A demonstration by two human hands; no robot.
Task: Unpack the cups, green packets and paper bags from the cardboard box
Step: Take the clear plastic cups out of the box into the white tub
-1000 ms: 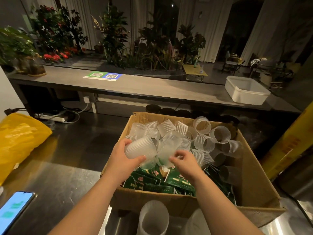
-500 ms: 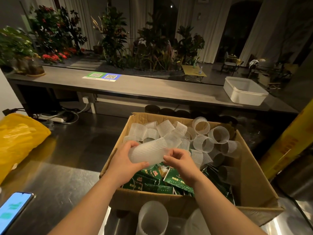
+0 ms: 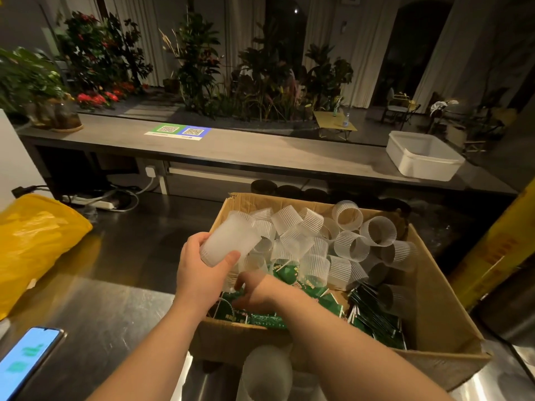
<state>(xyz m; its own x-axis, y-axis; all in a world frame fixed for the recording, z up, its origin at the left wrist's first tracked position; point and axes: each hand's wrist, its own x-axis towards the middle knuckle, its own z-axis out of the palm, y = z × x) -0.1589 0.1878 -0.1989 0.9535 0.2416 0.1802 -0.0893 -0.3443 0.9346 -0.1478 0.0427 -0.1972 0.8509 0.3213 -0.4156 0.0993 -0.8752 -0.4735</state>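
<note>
While my left hand [image 3: 202,270] grips a stack of cups [image 3: 228,241] over the cardboard box [image 3: 434,299] on the bench [image 3: 115,314], my right hand [image 3: 257,290] dips among the green packets [image 3: 370,314] inside the box — I cannot tell if it holds any.

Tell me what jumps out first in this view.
The open cardboard box at centre, heaped with ribbed clear cups over green packets. The left hand holds a cup stack above its left edge; the right hand reaches in among the packets. A yellow bag glows far left.
</note>
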